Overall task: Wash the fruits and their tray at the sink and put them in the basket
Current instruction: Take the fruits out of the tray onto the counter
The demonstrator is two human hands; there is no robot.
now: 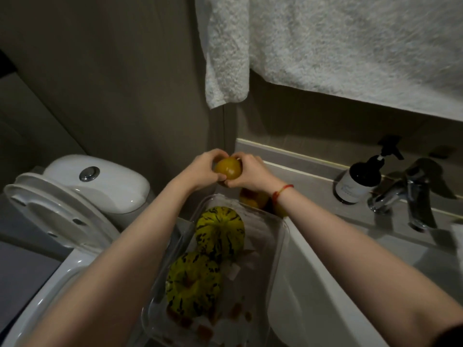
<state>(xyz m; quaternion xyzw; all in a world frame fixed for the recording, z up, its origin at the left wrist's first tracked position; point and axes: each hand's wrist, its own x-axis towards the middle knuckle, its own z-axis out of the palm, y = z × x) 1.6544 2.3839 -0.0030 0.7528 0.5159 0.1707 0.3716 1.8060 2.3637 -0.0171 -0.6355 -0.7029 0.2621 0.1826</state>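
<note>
Both of my hands hold one round orange-yellow fruit (pixel 228 168) in the air above the far end of a clear plastic tray (pixel 278 249). My left hand (pixel 204 171) grips its left side. My right hand (pixel 250 175) grips its right side. Two yellow-green striped melons (pixel 220 230) (pixel 193 284) lie in the tray. More orange fruits (pixel 253 197) lie beyond the tray, partly hidden under my right wrist. No basket is in view.
A white sink basin (pixel 308 284) lies right of the tray, with a chrome tap (pixel 411 196) and a dark pump bottle (pixel 358 181) on the counter behind. A toilet (pixel 82 196) with raised lid stands left. A white towel (pixel 325 46) hangs above.
</note>
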